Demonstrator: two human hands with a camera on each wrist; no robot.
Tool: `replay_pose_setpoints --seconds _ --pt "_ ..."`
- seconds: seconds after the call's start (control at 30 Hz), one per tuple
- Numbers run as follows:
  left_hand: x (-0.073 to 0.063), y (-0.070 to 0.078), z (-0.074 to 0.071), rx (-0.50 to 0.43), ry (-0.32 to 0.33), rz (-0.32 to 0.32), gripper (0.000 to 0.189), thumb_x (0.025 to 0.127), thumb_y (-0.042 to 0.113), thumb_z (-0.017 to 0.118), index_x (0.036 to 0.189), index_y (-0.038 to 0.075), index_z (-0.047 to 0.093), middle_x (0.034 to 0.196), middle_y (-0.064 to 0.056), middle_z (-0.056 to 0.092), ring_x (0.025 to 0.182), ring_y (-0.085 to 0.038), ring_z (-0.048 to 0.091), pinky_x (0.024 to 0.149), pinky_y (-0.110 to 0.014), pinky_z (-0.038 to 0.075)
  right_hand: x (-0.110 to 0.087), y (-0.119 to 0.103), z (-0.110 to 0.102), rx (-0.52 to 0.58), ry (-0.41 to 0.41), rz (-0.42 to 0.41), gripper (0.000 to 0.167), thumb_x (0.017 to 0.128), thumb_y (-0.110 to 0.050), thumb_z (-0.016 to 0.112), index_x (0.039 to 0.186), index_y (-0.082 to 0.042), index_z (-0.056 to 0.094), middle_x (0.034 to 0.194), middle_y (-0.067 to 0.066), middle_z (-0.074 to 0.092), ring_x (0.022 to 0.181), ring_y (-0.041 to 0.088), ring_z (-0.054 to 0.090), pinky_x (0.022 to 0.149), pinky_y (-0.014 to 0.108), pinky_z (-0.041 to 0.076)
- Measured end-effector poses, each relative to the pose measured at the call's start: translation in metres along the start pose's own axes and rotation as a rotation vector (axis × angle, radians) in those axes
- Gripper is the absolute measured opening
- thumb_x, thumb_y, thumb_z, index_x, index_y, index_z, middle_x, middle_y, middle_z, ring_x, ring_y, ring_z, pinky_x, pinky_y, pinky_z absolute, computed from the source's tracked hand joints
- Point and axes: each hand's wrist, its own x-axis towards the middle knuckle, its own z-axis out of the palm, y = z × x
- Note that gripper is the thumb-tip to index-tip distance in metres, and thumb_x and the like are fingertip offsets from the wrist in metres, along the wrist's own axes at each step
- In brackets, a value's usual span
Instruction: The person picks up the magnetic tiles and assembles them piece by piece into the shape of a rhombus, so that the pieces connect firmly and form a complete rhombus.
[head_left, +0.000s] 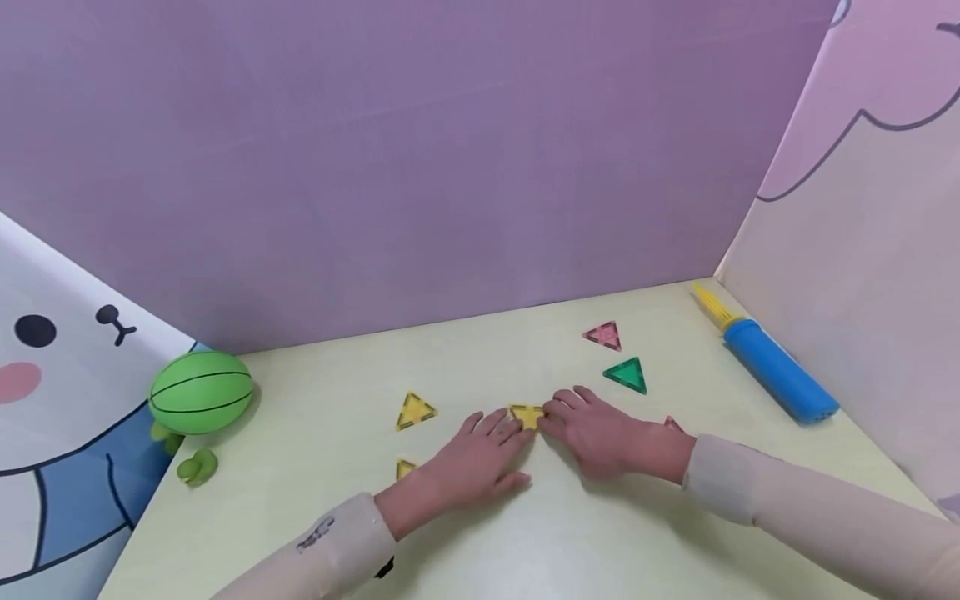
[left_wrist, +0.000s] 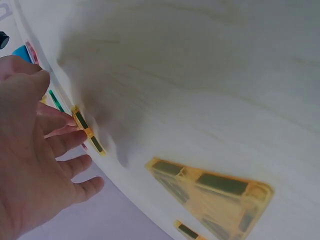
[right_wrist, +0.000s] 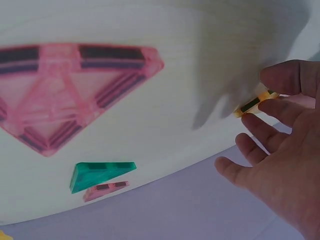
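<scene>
Tabletop and surrounding panels, head view. A pale table [head_left: 585, 542], faintly grained in the wrist views, meets a plain purple wall [head_left: 480, 167] along its back edge. At the left stands a panel [head_left: 67, 358] printed with a cartoon face in white, blue and pink; at the right, a pale panel [head_left: 847, 267] bears a pink shape outlined in dark grey.

At mid-table, the central yellow triangle [head_left: 527, 415] lies between the fingertips of the two hands. The left hand [head_left: 472, 467] touches its left side and the right hand [head_left: 600, 435] its right side; the fingers of both are extended and slightly bent, resting against the piece rather than wrapped round it. Both hands cast soft shadows on the surface, and pale sleeves cover the forearms.

Left of centre lie an upper yellow triangle [head_left: 415, 411] and, nearer the viewer, a lower yellow triangle [head_left: 405, 468], partly hidden by the left arm. Right of centre lie a far pink triangle [head_left: 604, 335], a green triangle [head_left: 628, 375] and a near pink triangle [head_left: 672, 423], mostly hidden behind the right wrist. A green ball [head_left: 201, 393] and a small green object [head_left: 198, 467] sit at the left edge; a blue cylinder [head_left: 780, 367] with a yellow tapered tip lies near the right edge.
</scene>
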Motion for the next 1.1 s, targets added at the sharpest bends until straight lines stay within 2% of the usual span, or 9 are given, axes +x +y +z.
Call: replay_pose_setpoints --seconds 0.23,0.57,0.7,0.8,0.97,1.1 --pt "-0.007 0.002 -0.002 -0.004 -0.024 0.020 0.065 0.104 0.059 0.037 0.155 0.019 0.039 0.162 -0.006 0.035 0.152 -0.032 0.027 0.119 -0.053 0.030 -0.008 -0.004 -0.002 0.056 -0.044 -0.003 0.062 0.087 -0.010 0.064 0.147 -0.011 0.049 0.156 0.008 0.045 0.147 0.033 0.036 0.116 0.062 0.031" --pt "-0.014 0.007 -0.007 -0.037 -0.045 0.050 0.058 0.104 0.059 0.033 0.154 0.031 0.039 0.164 -0.009 0.030 0.153 -0.036 0.022 0.120 -0.052 0.029 -0.014 -0.007 0.001 0.047 0.035 -0.040 0.064 0.085 -0.007 0.065 0.147 -0.014 0.050 0.154 0.009 0.047 0.147 0.037 0.036 0.114 0.066 0.030" --pt "-0.014 0.006 -0.008 -0.062 -0.046 0.045 0.062 0.104 0.060 0.032 0.156 0.026 0.036 0.163 -0.006 0.032 0.153 -0.038 0.022 0.120 -0.052 0.029 -0.016 -0.010 0.002 0.048 0.044 -0.044 0.064 0.085 -0.007 0.064 0.147 -0.016 0.049 0.153 0.009 0.048 0.146 0.037 0.038 0.114 0.066 0.030" --pt "-0.014 0.002 -0.009 -0.087 -0.033 0.027 0.063 0.104 0.059 0.033 0.155 0.021 0.039 0.162 -0.006 0.035 0.153 -0.039 0.023 0.120 -0.053 0.029 -0.017 -0.011 0.000 0.045 0.041 -0.049 0.063 0.086 -0.008 0.065 0.147 -0.017 0.050 0.153 0.009 0.048 0.145 0.037 0.039 0.113 0.067 0.031" --pt "-0.014 -0.003 -0.011 -0.118 -0.035 0.008 0.058 0.104 0.057 0.036 0.150 0.022 0.047 0.161 -0.007 0.037 0.152 -0.039 0.024 0.120 -0.055 0.029 -0.019 -0.014 -0.002 0.032 0.050 -0.041 0.062 0.086 -0.008 0.067 0.145 -0.018 0.052 0.152 0.008 0.049 0.143 0.036 0.041 0.112 0.067 0.032" --pt "-0.014 -0.005 -0.013 -0.121 -0.034 0.007 0.060 0.104 0.056 0.037 0.150 0.020 0.047 0.161 -0.010 0.037 0.152 -0.039 0.025 0.120 -0.054 0.029 -0.021 -0.022 -0.003 0.048 0.061 -0.044 0.065 0.082 -0.008 0.070 0.144 -0.017 0.053 0.147 0.008 0.054 0.139 0.036 0.046 0.111 0.067 0.034"
